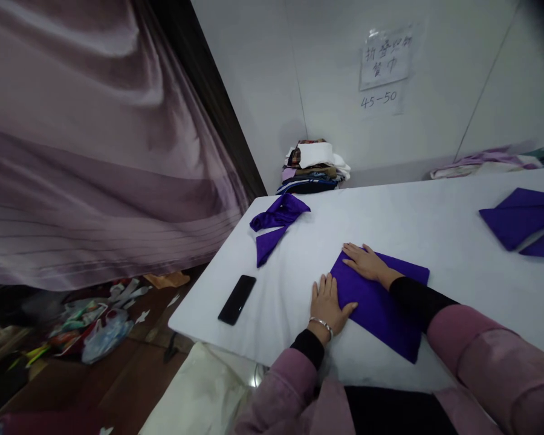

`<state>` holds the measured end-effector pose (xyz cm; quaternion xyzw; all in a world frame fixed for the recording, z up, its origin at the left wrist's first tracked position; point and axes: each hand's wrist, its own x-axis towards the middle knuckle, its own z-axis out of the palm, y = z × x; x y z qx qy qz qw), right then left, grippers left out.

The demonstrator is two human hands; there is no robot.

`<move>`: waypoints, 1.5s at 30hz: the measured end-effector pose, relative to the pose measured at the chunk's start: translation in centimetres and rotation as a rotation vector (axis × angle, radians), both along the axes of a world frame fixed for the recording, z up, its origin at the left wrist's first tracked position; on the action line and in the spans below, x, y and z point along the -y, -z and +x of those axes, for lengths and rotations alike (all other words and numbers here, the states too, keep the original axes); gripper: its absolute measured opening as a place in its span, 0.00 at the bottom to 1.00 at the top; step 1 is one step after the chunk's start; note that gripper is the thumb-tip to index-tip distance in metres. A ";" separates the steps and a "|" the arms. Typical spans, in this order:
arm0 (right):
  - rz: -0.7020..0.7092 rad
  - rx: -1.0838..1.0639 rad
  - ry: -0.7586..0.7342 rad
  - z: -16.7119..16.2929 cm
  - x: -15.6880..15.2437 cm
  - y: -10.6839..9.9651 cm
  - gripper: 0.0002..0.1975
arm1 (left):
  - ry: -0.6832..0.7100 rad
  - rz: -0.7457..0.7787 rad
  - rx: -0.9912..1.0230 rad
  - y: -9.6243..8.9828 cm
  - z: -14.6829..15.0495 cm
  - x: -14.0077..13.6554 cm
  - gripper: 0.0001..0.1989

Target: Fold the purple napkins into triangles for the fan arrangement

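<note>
A purple cloth napkin (381,311), folded into a flat piece, lies on the white table in front of me. My left hand (330,305) rests flat at its left edge, thumb spread onto the cloth and a bracelet at the wrist. Across the far left part of the napkin lies my right hand (365,263), palm down with fingers stretched out. Neither hand grips anything. Part of the napkin is hidden under my right sleeve.
A crumpled purple cloth (278,220) and a black phone (237,299) lie on the white table (299,302) to the left. More folded purple cloth (521,217) is at the right. Stacked clothes (315,169) stand by the wall. A curtain (95,151) hangs left.
</note>
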<state>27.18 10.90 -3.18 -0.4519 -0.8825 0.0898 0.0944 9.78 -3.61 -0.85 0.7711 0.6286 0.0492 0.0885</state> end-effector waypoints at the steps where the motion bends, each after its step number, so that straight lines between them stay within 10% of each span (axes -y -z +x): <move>1: -0.001 0.004 -0.001 0.0 0.0 0.0 0.29 | -0.004 -0.005 -0.004 -0.1 -0.3 0.6 0.43; 11: 0.009 0.004 0.001 -0.1 -0.3 0.5 0.28 | -0.015 -0.069 -0.047 -0.5 -3.3 5.6 0.40; 23: -0.017 -0.010 0.012 -0.1 -0.6 0.6 0.28 | 0.065 -0.014 0.013 -1.1 1.7 -3.9 0.42; 36: -0.072 -0.072 -0.137 -3.7 2.1 -1.0 0.36 | 0.081 -0.012 0.024 0.6 1.4 -4.2 0.41; 45: -0.047 0.005 0.024 -2.8 -1.7 -0.2 0.35 | 0.071 0.008 0.022 0.7 1.5 -3.9 0.42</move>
